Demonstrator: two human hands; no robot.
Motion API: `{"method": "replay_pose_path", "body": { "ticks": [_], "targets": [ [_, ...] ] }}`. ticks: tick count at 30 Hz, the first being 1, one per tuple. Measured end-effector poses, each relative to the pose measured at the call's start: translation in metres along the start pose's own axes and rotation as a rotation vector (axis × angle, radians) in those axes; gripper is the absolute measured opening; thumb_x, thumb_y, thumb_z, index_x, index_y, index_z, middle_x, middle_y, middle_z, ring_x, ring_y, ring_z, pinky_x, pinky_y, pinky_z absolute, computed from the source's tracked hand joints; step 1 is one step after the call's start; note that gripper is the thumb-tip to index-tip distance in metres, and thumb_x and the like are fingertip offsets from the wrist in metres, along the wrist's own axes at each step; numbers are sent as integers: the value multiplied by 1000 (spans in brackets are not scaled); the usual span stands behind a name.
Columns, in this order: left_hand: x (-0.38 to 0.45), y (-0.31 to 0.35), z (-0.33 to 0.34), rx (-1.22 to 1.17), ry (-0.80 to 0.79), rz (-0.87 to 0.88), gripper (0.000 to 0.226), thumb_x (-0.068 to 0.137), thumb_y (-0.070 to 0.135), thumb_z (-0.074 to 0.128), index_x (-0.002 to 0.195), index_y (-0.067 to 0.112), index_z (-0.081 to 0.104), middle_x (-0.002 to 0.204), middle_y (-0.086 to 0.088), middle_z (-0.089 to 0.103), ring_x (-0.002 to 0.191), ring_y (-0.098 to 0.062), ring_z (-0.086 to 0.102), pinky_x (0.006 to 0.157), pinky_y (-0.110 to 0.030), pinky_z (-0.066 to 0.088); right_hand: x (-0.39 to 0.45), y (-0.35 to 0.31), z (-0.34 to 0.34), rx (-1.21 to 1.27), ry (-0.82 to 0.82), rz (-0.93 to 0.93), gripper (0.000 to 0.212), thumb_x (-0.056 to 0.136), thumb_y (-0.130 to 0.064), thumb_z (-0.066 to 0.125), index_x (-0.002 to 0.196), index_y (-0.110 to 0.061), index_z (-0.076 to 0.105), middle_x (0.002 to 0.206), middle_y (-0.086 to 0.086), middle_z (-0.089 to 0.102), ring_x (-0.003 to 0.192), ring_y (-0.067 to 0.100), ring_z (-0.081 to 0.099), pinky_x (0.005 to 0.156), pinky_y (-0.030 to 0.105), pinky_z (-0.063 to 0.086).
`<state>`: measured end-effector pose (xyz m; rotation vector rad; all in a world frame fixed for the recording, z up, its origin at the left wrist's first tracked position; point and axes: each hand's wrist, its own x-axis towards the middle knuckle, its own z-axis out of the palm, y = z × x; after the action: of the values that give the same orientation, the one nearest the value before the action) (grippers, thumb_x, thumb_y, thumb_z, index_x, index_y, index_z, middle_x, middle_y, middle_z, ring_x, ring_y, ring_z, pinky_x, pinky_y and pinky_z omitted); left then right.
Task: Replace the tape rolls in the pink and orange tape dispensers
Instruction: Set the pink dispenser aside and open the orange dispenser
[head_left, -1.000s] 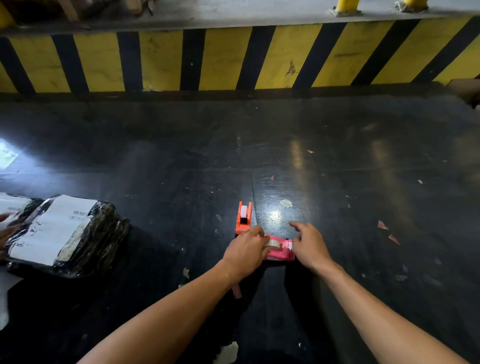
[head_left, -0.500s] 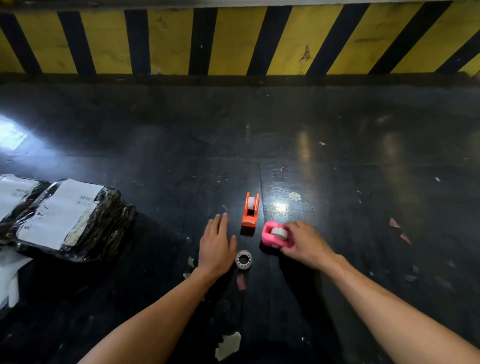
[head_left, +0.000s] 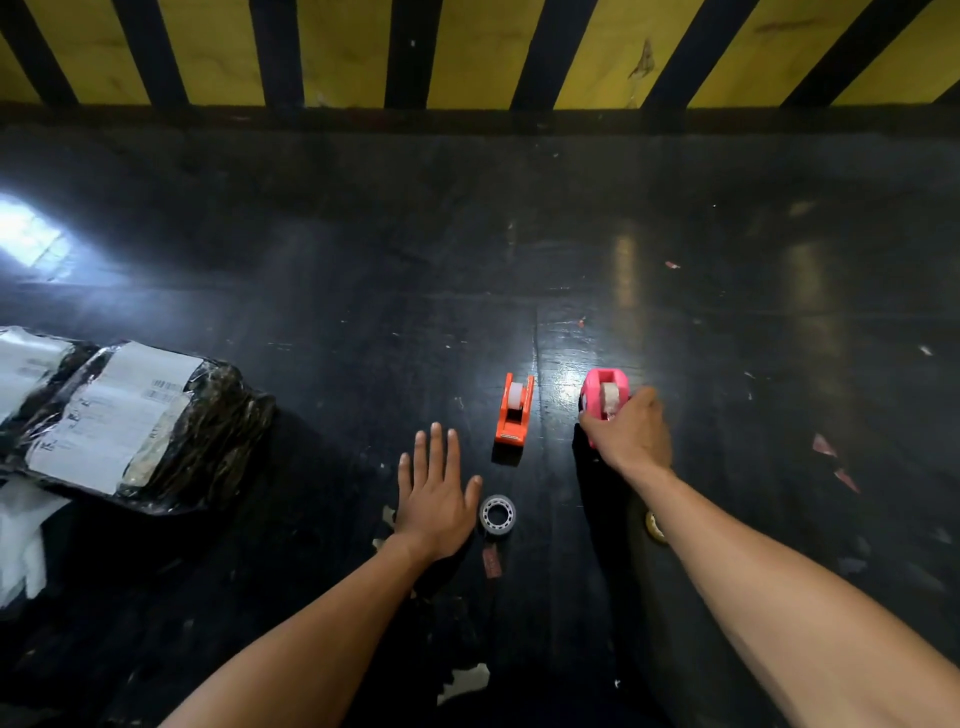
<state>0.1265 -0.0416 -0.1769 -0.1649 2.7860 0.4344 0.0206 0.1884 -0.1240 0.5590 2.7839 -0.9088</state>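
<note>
An orange tape dispenser (head_left: 514, 410) stands on the black surface with a white tape roll in it. To its right is the pink tape dispenser (head_left: 602, 395), also holding a roll, and my right hand (head_left: 626, 434) grips its near end. My left hand (head_left: 434, 491) lies flat on the surface with its fingers spread, holding nothing. A loose tape roll (head_left: 497, 514) lies flat just right of that hand's thumb. Another small roll (head_left: 655, 526) peeks out beside my right forearm.
Black plastic-wrapped parcels with white labels (head_left: 130, 421) lie at the left. A yellow and black striped barrier (head_left: 467, 52) runs along the far edge. Scraps of paper and tape (head_left: 831, 457) dot the dark surface.
My left hand let go of the pink dispenser and settled flat on the surface. My right hand slid the pink dispenser to the right and turned it to stand beside the orange one.
</note>
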Motion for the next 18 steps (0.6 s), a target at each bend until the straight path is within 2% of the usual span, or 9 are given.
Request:
{"method": "replay_pose_path", "body": {
  "ticks": [3, 5, 7, 8, 10, 12, 14, 15, 18],
  "targets": [
    [0, 0, 0, -39, 38, -12, 76, 100, 52, 22, 157, 14, -11, 161, -4, -27, 151, -26, -24, 122, -46, -13, -2, -2, -1, 56, -1, 30, 75, 72, -53, 67, 124, -8, 40, 125, 20, 51, 111, 40, 54, 88, 43, 45],
    [-1, 2, -3, -151, 115, -42, 74, 100, 43, 41, 159, 16, 5, 167, -2, -10, 154, -23, -14, 123, -44, -9, -8, -3, -4, 133, 140, 28, 75, 78, -54, 62, 135, -14, 37, 132, 20, 48, 121, 39, 46, 100, 49, 38],
    [1, 10, -13, -284, 214, -61, 65, 97, 31, 52, 156, 19, 25, 167, -1, 17, 155, -22, 7, 125, -45, 4, -19, -4, -3, 212, 354, -168, 59, 84, -39, 59, 134, -12, 42, 125, 19, 52, 117, 34, 45, 99, 46, 35],
    [4, 15, -20, -341, 250, -71, 60, 97, 26, 54, 153, 20, 33, 162, -1, 30, 152, -21, 19, 124, -47, 13, -26, -5, -1, 252, 388, -302, 51, 86, -30, 56, 130, -9, 45, 119, 18, 54, 111, 31, 46, 97, 43, 35],
    [16, 26, -30, -492, 255, -104, 55, 95, 21, 53, 149, 21, 41, 151, 0, 45, 141, -21, 38, 118, -48, 29, -38, -12, 6, 345, 221, -468, 44, 87, -20, 51, 129, -7, 48, 119, 12, 54, 108, 23, 48, 99, 37, 40],
    [30, 38, -45, -669, 180, -144, 50, 92, 23, 49, 143, 22, 49, 141, -1, 57, 131, -19, 50, 113, -45, 39, -49, -24, 14, 355, -51, -497, 48, 91, -16, 49, 138, -13, 42, 131, 1, 51, 120, 15, 47, 106, 32, 38],
    [40, 48, -54, -774, 93, -156, 38, 90, 19, 47, 123, 23, 66, 123, 1, 69, 116, -17, 62, 105, -37, 47, -56, -36, 26, 401, -253, -402, 52, 92, -13, 50, 143, -17, 38, 136, -9, 45, 126, 7, 43, 110, 27, 32],
    [42, 53, -57, -813, 52, -149, 32, 89, 17, 48, 108, 28, 71, 111, 4, 73, 106, -15, 66, 98, -34, 50, -58, -41, 32, 486, -334, -306, 50, 92, -13, 49, 140, -21, 42, 138, -10, 47, 126, 8, 46, 110, 29, 34],
    [41, 59, -56, -941, -2, -192, 30, 83, 18, 53, 98, 26, 78, 94, 4, 79, 90, -17, 73, 93, -41, 57, -58, -40, 45, 680, -419, -101, 33, 92, -15, 45, 118, -27, 61, 114, -2, 70, 108, 15, 65, 101, 38, 48]
  ]
}}
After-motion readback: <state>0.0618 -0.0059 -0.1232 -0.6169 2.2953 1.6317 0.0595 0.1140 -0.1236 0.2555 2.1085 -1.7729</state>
